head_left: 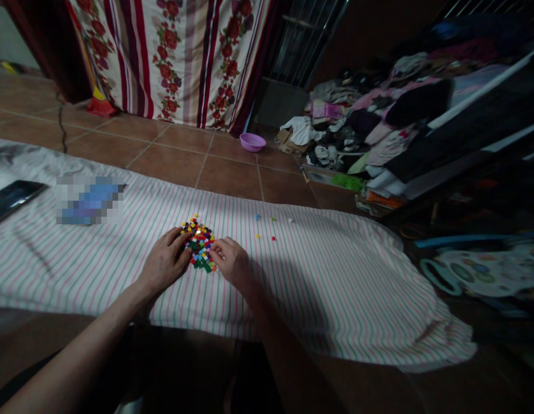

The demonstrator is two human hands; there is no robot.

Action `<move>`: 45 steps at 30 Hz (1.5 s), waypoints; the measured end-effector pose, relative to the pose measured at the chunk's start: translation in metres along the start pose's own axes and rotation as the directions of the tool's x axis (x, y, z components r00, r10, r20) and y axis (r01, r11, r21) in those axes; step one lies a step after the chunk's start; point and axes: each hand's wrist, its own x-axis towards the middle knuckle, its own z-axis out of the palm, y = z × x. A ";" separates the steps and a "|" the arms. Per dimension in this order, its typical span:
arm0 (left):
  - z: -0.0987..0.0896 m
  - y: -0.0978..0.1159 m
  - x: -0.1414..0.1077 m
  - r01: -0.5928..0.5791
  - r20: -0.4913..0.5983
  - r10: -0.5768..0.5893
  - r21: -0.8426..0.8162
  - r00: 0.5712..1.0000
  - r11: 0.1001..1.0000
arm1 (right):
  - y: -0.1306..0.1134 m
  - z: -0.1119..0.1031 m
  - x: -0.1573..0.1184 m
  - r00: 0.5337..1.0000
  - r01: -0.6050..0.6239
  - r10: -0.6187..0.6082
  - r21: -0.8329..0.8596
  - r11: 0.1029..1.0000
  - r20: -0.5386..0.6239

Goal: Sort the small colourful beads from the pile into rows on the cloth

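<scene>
A heap of small coloured square pieces [201,247] lies on the striped cloth [357,276] between my hands. My left hand [164,257] rests against the heap's left side, fingers stretched out over its edge. At the right edge, my right hand [232,261] has thumb and fingertips pinched together; whatever is between them is hidden or too small to name. Apart from the heap, to its right, lie single pieces: a blue one [257,217], a green one [273,218], a white one [291,220], a yellow one [257,236] and a red one [273,238].
On the cloth's left side are a dark phone-like slab [16,198] and a blurred-out blue item [92,201]. Beyond the cloth, a purple basin [252,142] stands on the tiled floor before a floral curtain [172,57]. Piled clothes [370,115] fill the back right.
</scene>
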 end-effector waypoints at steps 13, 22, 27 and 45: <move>0.002 0.001 0.000 0.004 -0.015 -0.004 -0.026 1.000 1.000 | -0.002 0.001 0.005 0.998 0.005 -0.006 0.008 1.000 0.055; 0.000 0.001 0.000 0.021 -0.002 -0.021 -0.048 1.000 0.999 | -0.003 0.001 0.008 0.998 0.000 -0.001 0.020 1.000 0.064; -0.001 0.002 0.000 0.035 0.013 -0.035 -0.040 0.999 0.999 | 0.004 -0.004 0.005 1.000 0.017 -0.015 0.097 0.995 -0.015; -0.008 0.004 0.002 0.045 0.068 -0.047 0.020 0.997 0.999 | 0.057 -0.071 -0.010 0.936 -0.256 0.282 0.144 0.956 -0.209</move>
